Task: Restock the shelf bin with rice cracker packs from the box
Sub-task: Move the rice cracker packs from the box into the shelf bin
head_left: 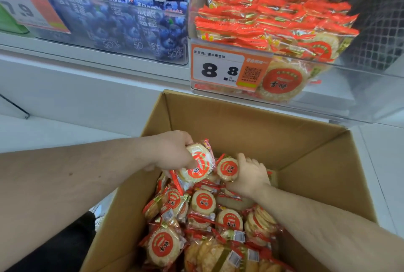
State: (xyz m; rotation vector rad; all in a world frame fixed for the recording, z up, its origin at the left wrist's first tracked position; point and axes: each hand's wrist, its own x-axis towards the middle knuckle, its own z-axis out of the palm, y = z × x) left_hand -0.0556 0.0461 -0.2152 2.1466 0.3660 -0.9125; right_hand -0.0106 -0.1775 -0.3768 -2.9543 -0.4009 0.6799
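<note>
Both hands in box (258, 127): left hand (175, 151), right hand (249, 173) gripping packs.

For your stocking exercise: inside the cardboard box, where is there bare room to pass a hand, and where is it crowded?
Bare room: the far right corner of the cardboard box, between its back wall and the right hand. Crowded: the near and left part, heaped with rice cracker packs, where the left hand grips packs. The shelf bin is nearly full.
</note>
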